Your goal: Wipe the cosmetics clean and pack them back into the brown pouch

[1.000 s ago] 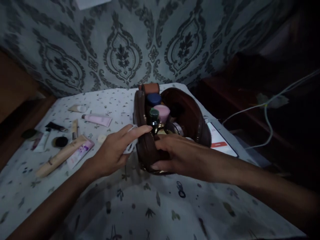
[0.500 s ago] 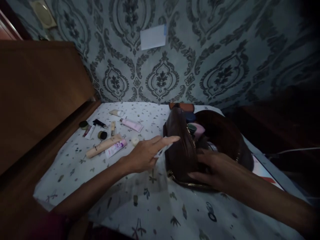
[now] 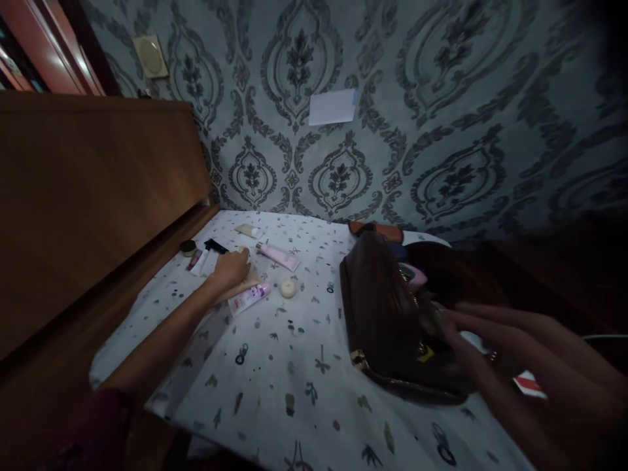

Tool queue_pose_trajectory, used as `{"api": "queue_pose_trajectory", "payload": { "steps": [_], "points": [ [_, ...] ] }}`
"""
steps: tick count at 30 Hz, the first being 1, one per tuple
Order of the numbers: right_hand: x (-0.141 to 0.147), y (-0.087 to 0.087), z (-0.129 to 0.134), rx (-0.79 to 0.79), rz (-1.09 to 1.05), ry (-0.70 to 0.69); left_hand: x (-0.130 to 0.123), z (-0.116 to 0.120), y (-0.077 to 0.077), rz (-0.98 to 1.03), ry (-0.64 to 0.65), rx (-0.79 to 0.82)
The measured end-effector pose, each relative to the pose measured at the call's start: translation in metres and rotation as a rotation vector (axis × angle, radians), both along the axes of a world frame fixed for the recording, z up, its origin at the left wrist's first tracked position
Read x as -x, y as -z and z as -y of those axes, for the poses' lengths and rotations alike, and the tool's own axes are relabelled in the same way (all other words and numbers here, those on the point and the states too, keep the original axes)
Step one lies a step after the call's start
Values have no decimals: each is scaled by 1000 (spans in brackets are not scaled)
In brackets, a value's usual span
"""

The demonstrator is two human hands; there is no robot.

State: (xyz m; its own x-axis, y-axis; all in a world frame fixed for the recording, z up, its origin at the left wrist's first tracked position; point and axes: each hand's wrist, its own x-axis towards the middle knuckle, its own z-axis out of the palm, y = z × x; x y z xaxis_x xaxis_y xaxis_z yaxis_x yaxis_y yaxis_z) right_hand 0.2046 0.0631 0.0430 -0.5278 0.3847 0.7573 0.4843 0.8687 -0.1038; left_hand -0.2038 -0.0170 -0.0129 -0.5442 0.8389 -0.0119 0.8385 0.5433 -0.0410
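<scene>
My left hand (image 3: pixel 232 269) is down among the cosmetics at the left of the table. Its fingers curl closed near a small beige item, and what they hold is hidden. Beneath the wrist lie a beige tube (image 3: pixel 238 288) and a white-and-purple tube (image 3: pixel 249 298). A pink tube (image 3: pixel 279 256) and a round cream-coloured piece (image 3: pixel 287 288) are to its right. Over the open brown zip bag (image 3: pixel 380 314), my right hand (image 3: pixel 534 360) is blurred, thumb and fingers closing on a small object too smeared to name. Inside the bag shows a pink item (image 3: pixel 415 277).
A dark tube (image 3: pixel 216 246), a white tube (image 3: pixel 200 262), a round dark-lidded jar (image 3: pixel 188 248) and a beige tube (image 3: pixel 248 230) lie farther left. An orange-brown case (image 3: pixel 380 231) is behind the bag. Wooden furniture (image 3: pixel 103 196) borders the left; patterned wall stands behind.
My left hand has moved left from beside the bag to the cosmetics; the whitish item in it is no longer visible. My right hand has drawn back out of the bag. The view has shifted.
</scene>
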Motion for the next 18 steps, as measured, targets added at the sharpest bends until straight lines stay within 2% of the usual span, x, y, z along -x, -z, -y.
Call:
{"api": "queue_pose_trajectory", "payload": {
  "steps": [3,6,9,11,14,16,18],
  "points": [
    [30,5,31,63,-21,-330,-3,-6,8,11,-5,9],
    [66,22,50,314,-49,-571,-6,-7,6,32,-20,-23],
    [100,46,56,734,-30,-601,-8,-2,-3,40,-37,-90],
    [122,60,57,1102,-63,-603,-12,6,-11,34,-38,-139],
    [153,75,59,1688,-300,-652,-31,24,-14,170,27,-345],
    [170,82,64,1931,-496,-687,-50,38,-10,362,114,-521],
    [182,91,70,2051,-647,-723,-73,51,-2,479,230,-602]
  ]
}}
